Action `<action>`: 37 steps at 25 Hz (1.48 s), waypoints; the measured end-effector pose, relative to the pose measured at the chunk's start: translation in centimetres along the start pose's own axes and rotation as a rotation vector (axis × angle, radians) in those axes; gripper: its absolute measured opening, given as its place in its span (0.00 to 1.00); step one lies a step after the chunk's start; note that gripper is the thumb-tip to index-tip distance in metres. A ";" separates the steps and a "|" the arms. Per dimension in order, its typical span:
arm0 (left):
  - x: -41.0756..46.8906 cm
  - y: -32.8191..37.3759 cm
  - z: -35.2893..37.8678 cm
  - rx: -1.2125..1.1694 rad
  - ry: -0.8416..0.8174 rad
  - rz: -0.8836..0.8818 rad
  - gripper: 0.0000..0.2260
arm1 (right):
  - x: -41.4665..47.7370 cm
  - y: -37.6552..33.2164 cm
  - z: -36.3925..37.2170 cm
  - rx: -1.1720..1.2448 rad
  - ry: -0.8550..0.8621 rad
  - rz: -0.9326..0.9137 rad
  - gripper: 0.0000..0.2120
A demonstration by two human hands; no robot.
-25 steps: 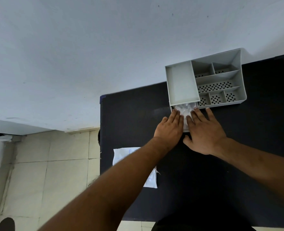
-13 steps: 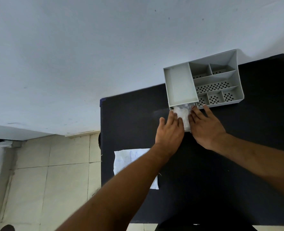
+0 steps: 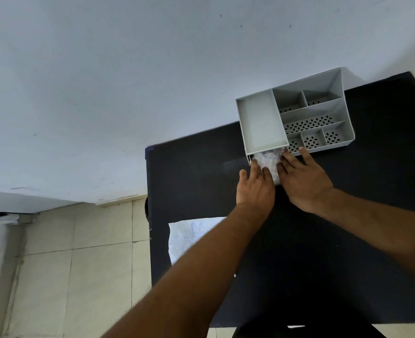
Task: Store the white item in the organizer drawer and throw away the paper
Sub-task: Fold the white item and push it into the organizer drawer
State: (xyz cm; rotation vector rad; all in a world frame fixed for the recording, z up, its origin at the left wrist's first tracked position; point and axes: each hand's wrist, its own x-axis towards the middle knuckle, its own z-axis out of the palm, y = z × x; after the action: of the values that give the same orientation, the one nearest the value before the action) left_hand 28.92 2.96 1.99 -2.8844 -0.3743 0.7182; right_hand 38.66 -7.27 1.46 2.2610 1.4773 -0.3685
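A grey organizer (image 3: 262,120) with several compartments stands at the back of the black table (image 3: 196,172). Its drawer is pulled out a little at the front left. A crumpled white item (image 3: 267,161) lies in the drawer opening. My left hand (image 3: 255,189) rests flat against the item's left side and my right hand (image 3: 301,179) presses on its right side, fingertips at the organizer's front edge. A white sheet of paper (image 3: 187,237) lies on the table's left edge, partly hidden under my left forearm.
A pale wall rises behind the table. Beige floor tiles (image 3: 79,264) show to the left below the table's edge. The table's left edge (image 3: 149,215) runs close to the paper.
Both hands have slid slightly forward toward the organizer, pushing the white item further into the drawer. The paper has not moved.
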 end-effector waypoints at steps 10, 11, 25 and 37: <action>-1.3 -0.4 0.8 0.008 0.014 -0.024 0.34 | 0.0 0.0 0.1 0.047 0.015 0.004 0.32; -0.8 -0.4 0.7 0.016 0.015 -0.021 0.32 | -0.1 0.0 0.1 0.052 0.016 0.003 0.32; -0.8 0.6 0.6 -0.060 0.099 -0.068 0.29 | 0.3 -0.1 1.1 0.136 0.084 0.021 0.31; 0.8 0.9 0.1 0.008 -0.032 -0.107 0.29 | 0.3 0.3 0.7 0.147 0.074 0.000 0.30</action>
State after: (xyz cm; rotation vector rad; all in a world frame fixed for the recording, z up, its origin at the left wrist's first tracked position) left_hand 29.78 2.35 1.39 -2.8230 -0.5233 0.7468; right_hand 39.08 -7.51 0.78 2.4130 1.5325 -0.4091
